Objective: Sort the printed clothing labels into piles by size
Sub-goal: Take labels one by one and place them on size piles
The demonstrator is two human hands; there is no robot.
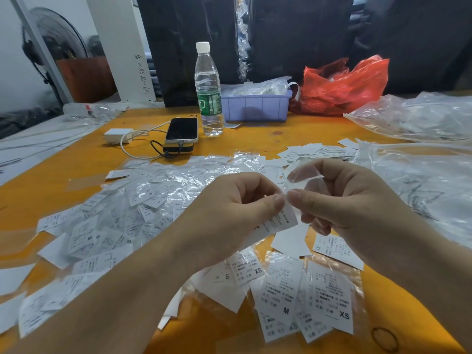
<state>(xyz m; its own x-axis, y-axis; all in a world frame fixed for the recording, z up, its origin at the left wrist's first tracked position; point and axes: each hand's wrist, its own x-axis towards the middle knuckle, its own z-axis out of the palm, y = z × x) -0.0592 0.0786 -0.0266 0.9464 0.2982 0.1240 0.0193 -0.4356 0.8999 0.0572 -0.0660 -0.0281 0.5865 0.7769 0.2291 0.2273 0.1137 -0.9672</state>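
White printed label (277, 226), black text, pinched between left hand (229, 215) and right hand (342, 200).

Both forearms are bare to the frame's edge, with no sleeve showing. The left hand (229, 213) and right hand (352, 200) have short, unpainted nails.

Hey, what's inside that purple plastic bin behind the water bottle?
The purple bin holds clear plastic bags of white labels heaped above its rim. Anything below them is hidden by its walls.
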